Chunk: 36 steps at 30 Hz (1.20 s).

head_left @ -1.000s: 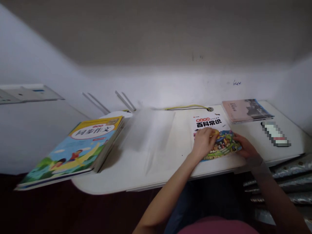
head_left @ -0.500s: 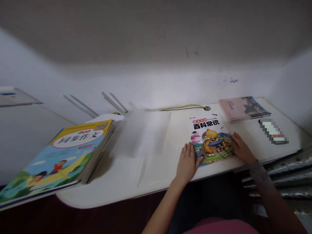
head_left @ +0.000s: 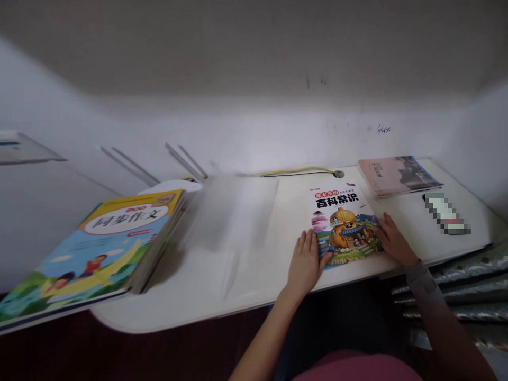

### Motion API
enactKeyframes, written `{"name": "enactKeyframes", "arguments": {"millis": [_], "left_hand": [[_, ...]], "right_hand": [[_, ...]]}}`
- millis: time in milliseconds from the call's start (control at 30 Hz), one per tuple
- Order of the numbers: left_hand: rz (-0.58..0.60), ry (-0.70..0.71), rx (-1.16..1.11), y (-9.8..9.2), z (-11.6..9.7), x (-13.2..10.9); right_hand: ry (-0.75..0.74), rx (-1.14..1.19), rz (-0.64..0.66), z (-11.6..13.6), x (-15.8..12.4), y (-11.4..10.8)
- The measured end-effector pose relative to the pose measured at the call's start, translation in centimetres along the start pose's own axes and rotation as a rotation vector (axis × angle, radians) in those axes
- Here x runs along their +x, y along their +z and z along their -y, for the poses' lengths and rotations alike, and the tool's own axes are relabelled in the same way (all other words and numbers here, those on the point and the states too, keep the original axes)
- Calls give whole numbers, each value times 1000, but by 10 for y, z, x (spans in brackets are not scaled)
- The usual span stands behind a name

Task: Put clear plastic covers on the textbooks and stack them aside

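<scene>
A closed picture-cover book [head_left: 345, 225] with Chinese lettering and a yellow gourd house lies face up near the desk's front edge. My left hand [head_left: 305, 262] rests along its left edge, fingers stretched and pointing away from me, the thumb over the lower left corner. On the opposite side, my right hand [head_left: 397, 243] touches the right edge with extended fingers and wears a band on its wrist. Neither hand grips the book.
To the left, a stack of books [head_left: 115, 243] with a blue and yellow cover overhangs the white desk [head_left: 254, 280]. A pinkish book pile [head_left: 397, 177] and a phone [head_left: 446, 214] lie at the right. A yellow cable [head_left: 297, 170] runs along the wall to a hole.
The view has shifted very slightly. Both hands stay at the book's sides, and the book has not visibly moved on the desk.
</scene>
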State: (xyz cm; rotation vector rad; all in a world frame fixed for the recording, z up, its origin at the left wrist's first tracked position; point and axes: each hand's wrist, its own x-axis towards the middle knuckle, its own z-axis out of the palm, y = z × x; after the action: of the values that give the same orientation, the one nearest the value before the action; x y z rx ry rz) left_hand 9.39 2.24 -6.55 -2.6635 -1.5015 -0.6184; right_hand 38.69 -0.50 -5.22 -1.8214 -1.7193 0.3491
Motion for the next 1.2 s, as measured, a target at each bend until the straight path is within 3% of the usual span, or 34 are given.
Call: {"name": "enactKeyframes", "arguments": {"millis": [133,267,367,433,500,633,767,1067,1200], "left_hand": [[11,-11,-6,2,-7,-2],[53,-9,-46,1,-26,-7],[110,25,-93,-5,-32,-8],[128,14,-82,-14,-25,-9],[105,-82,-5,-23,-11,-12],[31,-302,151,-37,25,-28],[18,-309,112,-39,46,-42],[-92,-349,-45,-38,48,-46],[-59,-330,-16,-43,42,-46]], "right_hand": [[-63,46,72,15,-3,-20],[-306,139,246,52,-6,-32],[-487,47,304,90,-5,-20],[-567,-66,291,112,-2,-6],[-619,-182,276,129,2,9],[-657,-347,250,150,7,29],[-674,-407,232,165,6,45],[-687,-415,212,183,1,69],[-705,-368,253,188,-5,71]]}}
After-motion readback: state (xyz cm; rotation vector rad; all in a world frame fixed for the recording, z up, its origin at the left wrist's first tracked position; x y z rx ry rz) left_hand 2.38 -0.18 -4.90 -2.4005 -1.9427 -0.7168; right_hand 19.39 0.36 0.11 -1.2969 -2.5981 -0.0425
